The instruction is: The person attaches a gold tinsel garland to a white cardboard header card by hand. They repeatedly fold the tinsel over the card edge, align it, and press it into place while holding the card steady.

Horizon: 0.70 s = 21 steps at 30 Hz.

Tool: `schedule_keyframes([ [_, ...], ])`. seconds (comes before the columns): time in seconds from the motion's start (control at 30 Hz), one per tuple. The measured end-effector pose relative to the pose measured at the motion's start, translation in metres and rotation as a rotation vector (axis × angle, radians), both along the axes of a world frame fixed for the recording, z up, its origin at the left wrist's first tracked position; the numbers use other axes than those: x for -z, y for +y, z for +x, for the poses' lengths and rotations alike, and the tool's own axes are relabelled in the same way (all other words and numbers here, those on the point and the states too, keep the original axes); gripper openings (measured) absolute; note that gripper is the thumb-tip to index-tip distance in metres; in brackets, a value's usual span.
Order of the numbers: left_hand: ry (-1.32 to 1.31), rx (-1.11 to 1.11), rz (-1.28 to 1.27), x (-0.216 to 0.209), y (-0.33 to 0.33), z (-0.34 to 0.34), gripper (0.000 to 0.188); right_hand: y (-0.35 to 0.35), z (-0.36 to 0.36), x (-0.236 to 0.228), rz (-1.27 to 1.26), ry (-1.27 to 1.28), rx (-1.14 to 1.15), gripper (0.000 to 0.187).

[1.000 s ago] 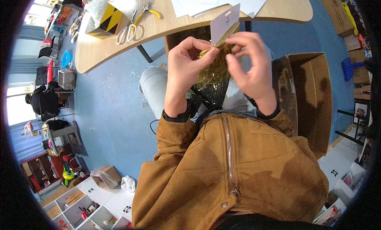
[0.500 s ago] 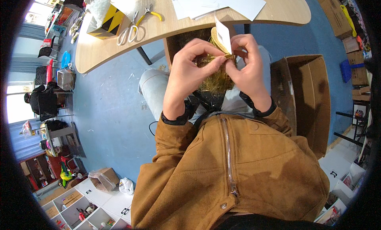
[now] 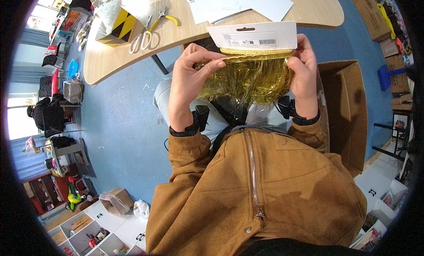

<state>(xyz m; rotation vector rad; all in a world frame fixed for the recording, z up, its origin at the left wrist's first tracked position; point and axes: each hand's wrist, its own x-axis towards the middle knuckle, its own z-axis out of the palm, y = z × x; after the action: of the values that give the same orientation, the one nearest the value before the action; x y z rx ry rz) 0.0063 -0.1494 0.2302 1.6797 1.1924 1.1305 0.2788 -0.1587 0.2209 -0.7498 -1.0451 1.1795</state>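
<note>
A gold tinsel fringe [image 3: 247, 79] hangs from its gold band, stretched between my two hands above my knees. A white header card [image 3: 254, 36] with a hanging slot and a barcode stands up behind the band. My left hand [image 3: 189, 75] pinches the band's left end between thumb and fingers. At the right end, my right hand [image 3: 303, 70] is closed round the band and the card's edge. The strands fall loose below the band, and several layers of it lie stacked against the card.
Ahead is a wooden table [image 3: 106, 62] carrying white-handled scissors [image 3: 140, 42], yellow-handled pliers [image 3: 164, 20], a black-and-yellow striped box [image 3: 121, 28] and white papers [image 3: 238, 6]. An open cardboard box [image 3: 344, 114] stands on the floor at my right. White cabinets [image 3: 123, 227] are at the lower left.
My hands have moved apart, the right one to the right and the left one slightly left. The fringe and its card have turned from edge-on to spread broadside.
</note>
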Motion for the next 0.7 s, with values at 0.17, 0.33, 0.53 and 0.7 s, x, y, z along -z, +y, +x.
schedule_keyframes([
  [0.17,-0.038,-0.008,-0.023,0.003,0.001,-0.001,0.018,0.002,0.008,0.002,-0.044,0.154,-0.025,0.035],
  [0.33,-0.289,0.065,-0.109,0.008,0.004,0.002,0.015,0.005,0.017,0.007,-0.083,0.237,-0.100,0.041],
  [0.53,-0.474,0.141,-0.225,0.013,0.004,0.006,0.011,0.011,0.026,0.028,-0.151,0.325,-0.140,0.048],
  [0.7,-0.540,0.063,-0.261,0.013,0.004,0.014,0.011,0.020,0.021,0.026,-0.123,0.153,-0.017,0.046],
])
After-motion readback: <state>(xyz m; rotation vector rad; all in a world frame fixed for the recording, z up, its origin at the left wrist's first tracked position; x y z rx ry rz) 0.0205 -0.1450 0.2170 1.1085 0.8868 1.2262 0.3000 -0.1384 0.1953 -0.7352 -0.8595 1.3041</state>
